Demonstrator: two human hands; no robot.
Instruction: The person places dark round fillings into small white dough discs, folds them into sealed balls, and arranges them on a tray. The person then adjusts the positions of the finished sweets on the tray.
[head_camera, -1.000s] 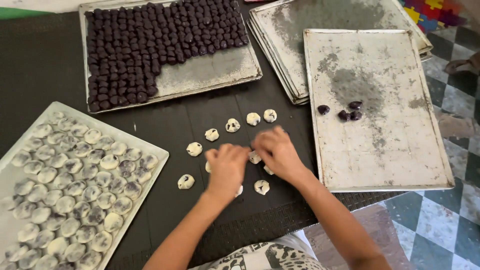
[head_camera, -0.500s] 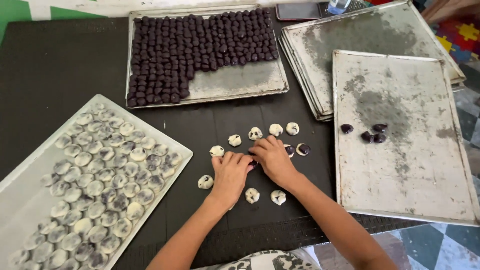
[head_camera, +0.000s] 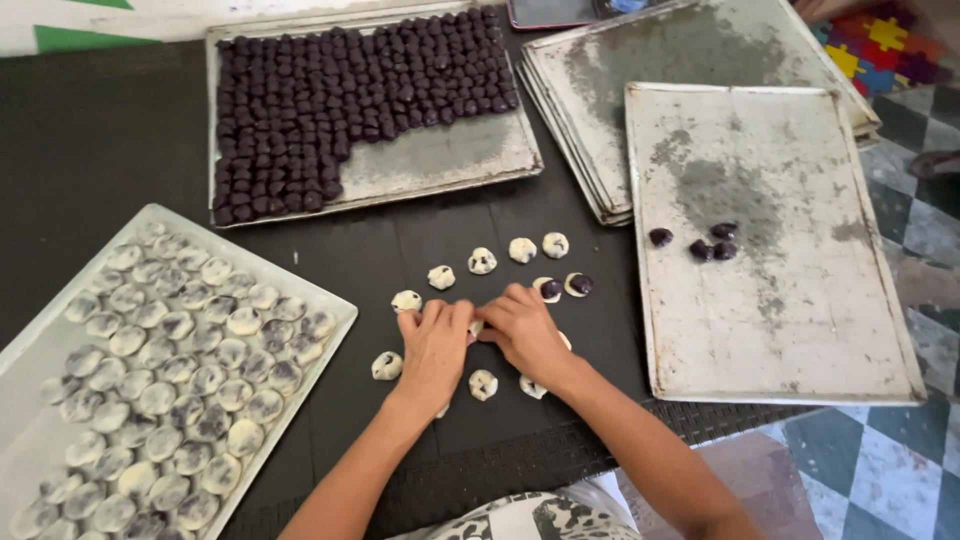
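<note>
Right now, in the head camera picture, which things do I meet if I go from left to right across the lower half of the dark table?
Tray of pale flattened dough rounds → left hand → right hand → large worn metal tray holding a few dark filling balls. Both hands press on one dough piece between them; its place is unclear.

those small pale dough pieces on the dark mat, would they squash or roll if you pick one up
The pale dough pieces look soft: their edges are uneven and dark filling shows through, so a firm pinch would probably dent them. They lie flattish on the dark mat, so rolling seems unlikely. The left hand and right hand press on one, hinting that it gives easily.
</note>
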